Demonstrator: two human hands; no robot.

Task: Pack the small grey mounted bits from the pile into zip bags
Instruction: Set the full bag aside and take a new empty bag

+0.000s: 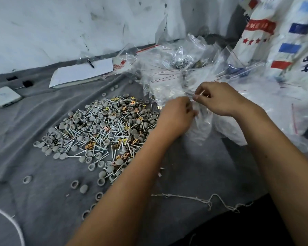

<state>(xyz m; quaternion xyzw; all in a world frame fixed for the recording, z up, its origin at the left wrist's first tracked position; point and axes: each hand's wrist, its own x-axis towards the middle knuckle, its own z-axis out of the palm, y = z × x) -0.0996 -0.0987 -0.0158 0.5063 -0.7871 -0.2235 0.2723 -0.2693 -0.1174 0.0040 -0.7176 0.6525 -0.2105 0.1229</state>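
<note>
I am holding a clear zip bag [202,121] upright between my two hands, just to the right of the pile of grey mounted bits [98,134]; my left hand [178,116] is curling its fingers round the bag's top edge, and my right hand [219,98] is pinching the same edge between thumb and forefinger, so both hands are clamped on the bag and nearly touching each other. The pile is lying on the grey cloth [185,171] in front of me, silver shanks and round grey heads tangled with small orange and yellow tags; a few loose grey heads are sitting apart from it toward the near edge. Beyond my hands a heap of clear zip bags [169,68] is spreading toward the wall (some with red seal lines showing); whether my bag already has bits in it I cannot tell through the glare. A white notebook [82,73] with a pen is lying at the back, a white phone [4,96] at the far left, and a frayed white string [194,198] is trailing across the cloth near my right forearm.
</note>
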